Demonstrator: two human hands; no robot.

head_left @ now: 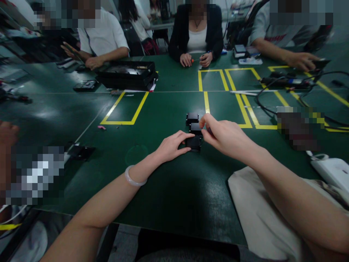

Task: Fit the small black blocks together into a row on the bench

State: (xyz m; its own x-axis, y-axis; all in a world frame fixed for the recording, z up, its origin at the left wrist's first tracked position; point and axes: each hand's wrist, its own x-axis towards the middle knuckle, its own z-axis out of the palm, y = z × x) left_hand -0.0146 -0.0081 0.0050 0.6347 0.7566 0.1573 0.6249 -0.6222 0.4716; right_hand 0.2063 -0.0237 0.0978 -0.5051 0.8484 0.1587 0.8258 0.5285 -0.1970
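Three small black box-like parts stand in a row on the green table (169, 193): a far one (192, 116), a middle one (195, 128) and a near one (193, 143). My left hand (173, 145), with a pale bangle at its wrist, grips the near black box between thumb and forefinger at its left side. Curled at the right of the row, my right hand (226, 136) has its thumb and fingers pinched beside the middle and near boxes. A dark bit shows between those fingers, too small to name.
Beige cloth (245, 207) lies under my right forearm, with a white power bank (332, 171) further right. Black trays (127, 74) are stacked across the table. Yellow tape (120, 123) marks rectangles. Cables (259, 102) trail at right. Several people sit around.
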